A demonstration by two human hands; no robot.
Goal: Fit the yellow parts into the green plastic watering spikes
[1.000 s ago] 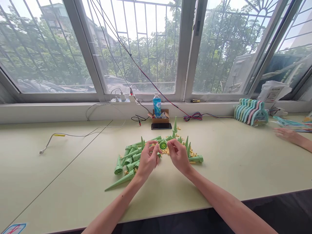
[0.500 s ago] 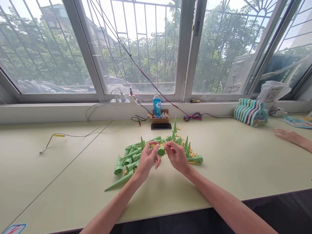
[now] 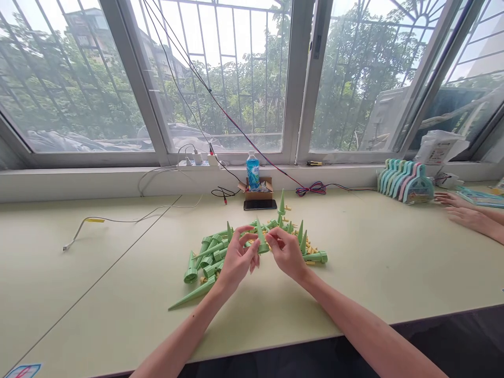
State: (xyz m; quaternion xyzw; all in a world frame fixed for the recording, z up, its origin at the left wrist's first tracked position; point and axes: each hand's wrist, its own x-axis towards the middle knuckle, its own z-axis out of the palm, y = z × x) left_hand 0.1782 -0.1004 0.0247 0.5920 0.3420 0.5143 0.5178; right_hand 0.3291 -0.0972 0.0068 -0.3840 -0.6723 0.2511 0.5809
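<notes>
Held green cone (image 3: 262,247), one: placed at the dial's centre, 12 o'clock toward the window, tip up and wider cap end down, raised above the bench (image 3: 378,262). Left hand (image 3: 238,254): partly curled, the cone's cap end gripped at thumb and fingers. Right hand (image 3: 289,255): fingertips drawn together at the cone's 3 o'clock side; whether the cone or some small piece is pinched there cannot be told. Tall upright cone (image 3: 282,202), one: stood at 1 o'clock, a yellow piece (image 3: 289,208) projecting beside its base; judged possibly fitted, though attachment cannot be confirmed. Upright cones (image 3: 303,243), several: grouped toward 3 o'clock; their completion is not shown. Lying cones (image 3: 208,259), many: heaped about 9 o'clock, one outlier cone (image 3: 193,296) laid at 8; judged largely unworked. Loose yellow pieces (image 3: 312,248), numerous: scattered between 2 and 3 o'clock, judged unused. Overall, much is judged to be left; no finished count can be given. Beyond, a phone (image 3: 260,205) is laid at 12 o'clock.
</notes>
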